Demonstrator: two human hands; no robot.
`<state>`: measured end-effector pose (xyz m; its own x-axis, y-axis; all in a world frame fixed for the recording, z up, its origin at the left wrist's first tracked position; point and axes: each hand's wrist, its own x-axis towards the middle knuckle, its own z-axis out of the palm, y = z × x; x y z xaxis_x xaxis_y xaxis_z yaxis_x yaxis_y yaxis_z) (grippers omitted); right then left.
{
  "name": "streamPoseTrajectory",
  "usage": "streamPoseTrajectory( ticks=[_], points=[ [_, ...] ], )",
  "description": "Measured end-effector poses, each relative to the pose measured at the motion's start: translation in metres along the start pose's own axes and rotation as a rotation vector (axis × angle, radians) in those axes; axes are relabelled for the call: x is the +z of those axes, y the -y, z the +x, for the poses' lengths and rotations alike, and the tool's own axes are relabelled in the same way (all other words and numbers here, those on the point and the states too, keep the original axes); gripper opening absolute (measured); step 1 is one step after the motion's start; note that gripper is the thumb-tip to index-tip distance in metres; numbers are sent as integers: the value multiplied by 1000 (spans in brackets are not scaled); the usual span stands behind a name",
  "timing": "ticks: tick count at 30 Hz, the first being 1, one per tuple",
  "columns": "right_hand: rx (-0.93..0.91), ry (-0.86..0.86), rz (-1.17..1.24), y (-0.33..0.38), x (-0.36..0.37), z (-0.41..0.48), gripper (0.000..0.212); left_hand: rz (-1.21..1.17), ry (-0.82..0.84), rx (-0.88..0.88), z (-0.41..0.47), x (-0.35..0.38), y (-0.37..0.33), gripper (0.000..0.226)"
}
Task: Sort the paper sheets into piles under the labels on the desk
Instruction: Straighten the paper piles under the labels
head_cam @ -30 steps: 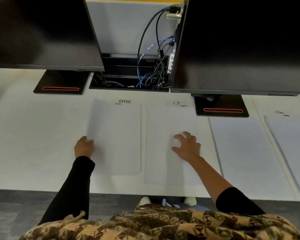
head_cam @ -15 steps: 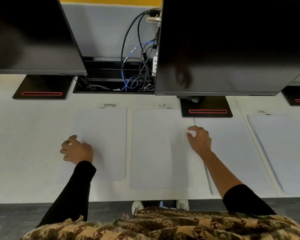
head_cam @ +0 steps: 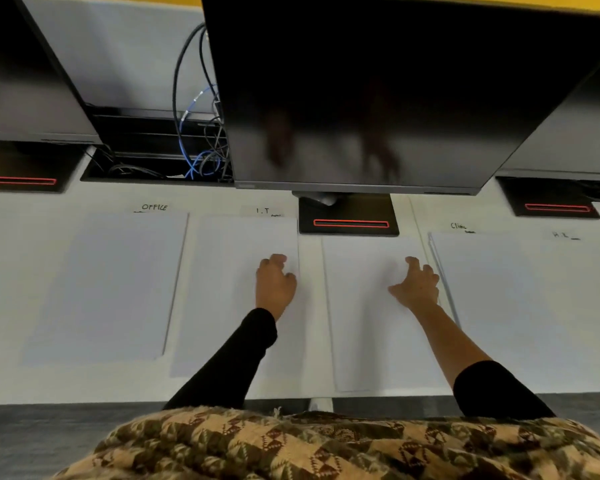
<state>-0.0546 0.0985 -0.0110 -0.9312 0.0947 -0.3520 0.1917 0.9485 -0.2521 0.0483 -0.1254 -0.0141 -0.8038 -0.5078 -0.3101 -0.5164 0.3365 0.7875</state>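
Straightening the sheets into neat piles seems to be the step in hand, because both hands lie low on the paper in the centre of the frame. The left hand (head_cam: 275,284) rests on the right edge of the I.T pile (head_cam: 222,306), which lies under the I.T label (head_cam: 264,211). Its fingers are curled, and it cannot be told whether they pinch the edge or only lean on it. The right hand (head_cam: 417,287) has its fingers spread apart and bent, with the tips touching the unlabelled pile (head_cam: 368,323) near its right edge. It holds nothing.

To do this well, the person should probably press only lightly and push each edge with the fingertips, so that the top sheet does not wrinkle or slide off the sheets below. The unlabelled pile sits below the monitor stand (head_cam: 349,216) and has no label above it, so its sheets likely need a home still. What is written on them is too faint to read.

A narrow strip of bare tabletop (head_cam: 310,306) separates the two piles under the hands. The OFFICE pile (head_cam: 118,289) lies at the centre left, just beside the I.T pile and well apart from both hands. The Clinic pile (head_cam: 492,306) lies just beside the right hand, toward the right of the frame.
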Motion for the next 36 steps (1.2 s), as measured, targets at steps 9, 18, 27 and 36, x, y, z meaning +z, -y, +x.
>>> streamPoseTrajectory(
  ticks=[9,18,27,36],
  points=[
    [-80,96,-58,-33,-1,8,85,142,267,-224,-20,75,-36,42],
    [-132,84,14,-38,4,5,78,344,182,-128,-32,94,-43,41],
    [-135,104,61,-38,2,6,76,647,79,74,-40,97,-42,32],
    [-140,113,92,-39,3,8,76,634,68,78,-40,99,-47,36]
  ],
)
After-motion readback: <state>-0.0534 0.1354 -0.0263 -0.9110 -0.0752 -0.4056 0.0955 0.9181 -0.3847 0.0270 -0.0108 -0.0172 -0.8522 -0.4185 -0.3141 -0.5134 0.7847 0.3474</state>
